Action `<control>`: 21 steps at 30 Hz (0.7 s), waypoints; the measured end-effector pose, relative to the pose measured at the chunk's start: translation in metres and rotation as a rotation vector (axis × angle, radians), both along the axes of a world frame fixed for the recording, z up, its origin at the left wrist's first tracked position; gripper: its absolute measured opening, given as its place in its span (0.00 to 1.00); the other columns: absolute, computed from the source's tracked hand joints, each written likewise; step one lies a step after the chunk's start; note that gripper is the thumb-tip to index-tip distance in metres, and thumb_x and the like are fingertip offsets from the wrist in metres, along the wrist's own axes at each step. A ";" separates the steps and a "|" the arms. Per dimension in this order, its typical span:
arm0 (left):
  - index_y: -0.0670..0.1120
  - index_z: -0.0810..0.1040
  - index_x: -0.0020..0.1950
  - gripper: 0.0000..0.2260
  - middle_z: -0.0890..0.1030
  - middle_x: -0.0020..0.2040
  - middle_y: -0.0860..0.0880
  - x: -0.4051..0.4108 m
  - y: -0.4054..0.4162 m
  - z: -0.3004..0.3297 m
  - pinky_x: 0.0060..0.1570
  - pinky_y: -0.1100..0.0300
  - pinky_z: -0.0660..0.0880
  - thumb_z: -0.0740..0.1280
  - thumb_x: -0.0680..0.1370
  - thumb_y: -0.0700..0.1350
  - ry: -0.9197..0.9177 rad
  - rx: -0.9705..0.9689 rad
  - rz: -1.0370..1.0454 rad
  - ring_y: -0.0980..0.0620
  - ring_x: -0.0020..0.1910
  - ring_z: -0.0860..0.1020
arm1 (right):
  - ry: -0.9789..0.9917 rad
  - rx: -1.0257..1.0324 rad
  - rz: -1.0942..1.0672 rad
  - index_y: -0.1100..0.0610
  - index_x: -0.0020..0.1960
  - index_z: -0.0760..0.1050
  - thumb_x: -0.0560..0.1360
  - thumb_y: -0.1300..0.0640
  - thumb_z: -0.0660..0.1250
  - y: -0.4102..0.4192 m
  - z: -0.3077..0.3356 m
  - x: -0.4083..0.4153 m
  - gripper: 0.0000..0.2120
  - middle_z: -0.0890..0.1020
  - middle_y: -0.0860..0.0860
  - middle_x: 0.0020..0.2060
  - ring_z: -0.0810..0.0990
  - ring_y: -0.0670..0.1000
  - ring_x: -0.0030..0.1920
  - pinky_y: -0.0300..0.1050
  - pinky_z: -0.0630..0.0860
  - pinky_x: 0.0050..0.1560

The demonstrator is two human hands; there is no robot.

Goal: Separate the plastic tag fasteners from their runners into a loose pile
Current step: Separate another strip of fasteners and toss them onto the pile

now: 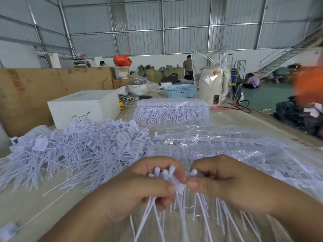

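Both hands — left hand (139,186) and right hand (225,182) — pinched shut on a bunch of tag fasteners (172,180); the loose pile (78,151) lay left.

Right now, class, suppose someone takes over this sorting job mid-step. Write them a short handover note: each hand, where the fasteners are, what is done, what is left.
Left hand: closed on a bunch of fasteners, heads up, tails hanging toward you.
Right hand: pinching the fastener heads next to the left thumb, seemingly mid-separation.
Done: a large loose pile lies on the table, left of the hands.
Left: the bunch in hand; fasteners in the clear plastic bag ahead and to the right; an intact stack farther back.
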State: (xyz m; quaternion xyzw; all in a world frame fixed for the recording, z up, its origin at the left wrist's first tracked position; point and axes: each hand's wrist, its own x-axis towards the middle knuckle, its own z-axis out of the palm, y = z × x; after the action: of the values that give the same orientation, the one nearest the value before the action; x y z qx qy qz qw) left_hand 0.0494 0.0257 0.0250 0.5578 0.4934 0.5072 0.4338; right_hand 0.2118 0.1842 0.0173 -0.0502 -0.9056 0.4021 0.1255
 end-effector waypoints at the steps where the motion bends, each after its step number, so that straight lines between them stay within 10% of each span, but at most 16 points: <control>1: 0.51 0.83 0.40 0.05 0.75 0.26 0.51 0.002 0.000 0.000 0.29 0.66 0.71 0.71 0.66 0.46 -0.002 -0.001 -0.005 0.56 0.25 0.74 | 0.009 0.006 -0.004 0.53 0.33 0.65 0.71 0.34 0.66 0.000 0.000 0.000 0.24 0.62 0.43 0.27 0.61 0.45 0.28 0.39 0.59 0.30; 12: 0.52 0.71 0.30 0.18 0.67 0.27 0.56 0.005 0.015 -0.013 0.29 0.63 0.66 0.79 0.64 0.55 0.100 0.183 0.568 0.56 0.26 0.67 | 0.545 -0.017 -0.571 0.58 0.34 0.66 0.70 0.35 0.62 0.000 0.008 -0.005 0.25 0.65 0.47 0.24 0.64 0.48 0.26 0.39 0.64 0.27; 16: 0.52 0.81 0.38 0.07 0.75 0.30 0.57 -0.001 0.012 -0.011 0.28 0.67 0.70 0.76 0.64 0.49 0.074 0.143 0.406 0.59 0.27 0.73 | 0.387 -0.172 -0.169 0.45 0.50 0.75 0.73 0.45 0.69 -0.008 0.002 -0.004 0.08 0.70 0.44 0.29 0.66 0.49 0.29 0.46 0.65 0.30; 21: 0.55 0.84 0.50 0.15 0.77 0.32 0.46 0.007 0.008 -0.009 0.28 0.66 0.71 0.69 0.67 0.42 0.049 0.068 0.060 0.57 0.25 0.72 | 0.223 -0.176 0.048 0.35 0.67 0.62 0.73 0.42 0.66 -0.018 -0.009 -0.011 0.25 0.78 0.55 0.44 0.80 0.58 0.47 0.64 0.74 0.55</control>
State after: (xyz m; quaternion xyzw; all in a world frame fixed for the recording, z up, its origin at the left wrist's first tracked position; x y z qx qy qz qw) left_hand 0.0563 0.0340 0.0164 0.5693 0.5030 0.5226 0.3869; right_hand 0.2010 0.1666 0.0081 0.0057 -0.8482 0.4860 0.2106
